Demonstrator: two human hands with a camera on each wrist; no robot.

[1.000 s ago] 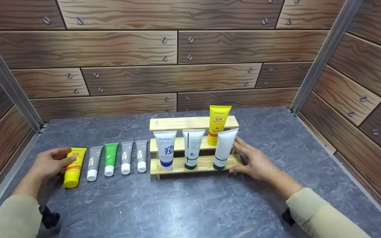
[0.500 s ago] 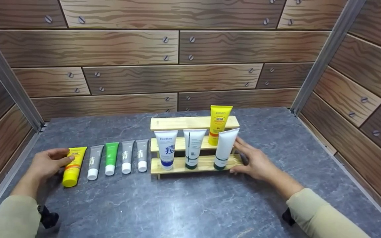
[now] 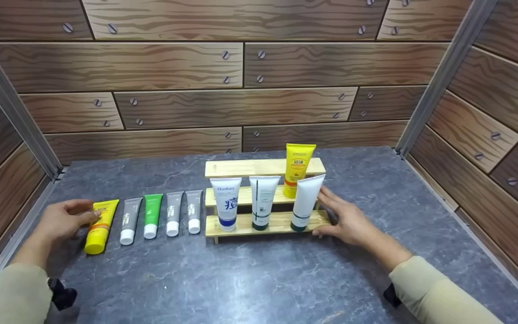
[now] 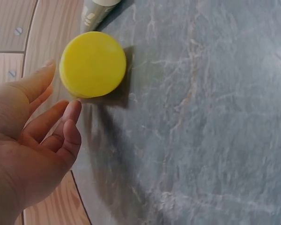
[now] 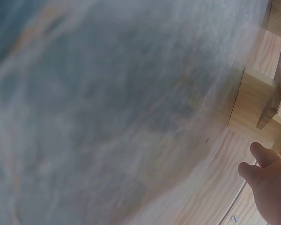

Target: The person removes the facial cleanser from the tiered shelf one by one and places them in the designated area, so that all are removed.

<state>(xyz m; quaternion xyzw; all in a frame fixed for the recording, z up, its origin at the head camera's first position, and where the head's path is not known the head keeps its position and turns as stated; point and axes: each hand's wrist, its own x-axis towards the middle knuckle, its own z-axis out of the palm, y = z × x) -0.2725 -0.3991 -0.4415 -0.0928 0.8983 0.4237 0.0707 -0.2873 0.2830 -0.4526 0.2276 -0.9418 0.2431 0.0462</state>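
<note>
My left hand (image 3: pixel 63 221) is at the left side of a yellow squeeze tube (image 3: pixel 99 229), thumb tip overlapping its edge. In the left wrist view its round yellow cap (image 4: pixel 92 64) faces the camera, and the fingers bend loosely beside it. My right hand (image 3: pixel 348 219) grips the right end of a tiered wooden rack (image 3: pixel 263 168), thumb at the front lower step, fingers farther back. Cap-down on the bottom step stand a white-and-blue tube (image 3: pixel 226 198), a white tube with a dark line (image 3: pixel 263 198) and a plain white tube (image 3: pixel 306 198). Another yellow tube (image 3: pixel 298 166) stands on the middle step.
Right of the left hand's tube lie a grey tube (image 3: pixel 131 216), a green tube (image 3: pixel 153 209) and two more grey tubes, in a row left of the rack. The marbled dark tabletop (image 3: pixel 241 279) is bounded by wood-patterned walls (image 3: pixel 173 108) behind and at both sides.
The yellow tube by my left hand has shifted slightly left since the first frame. My left hand has since drawn back a little to the left; my right hand stays on the rack.
</note>
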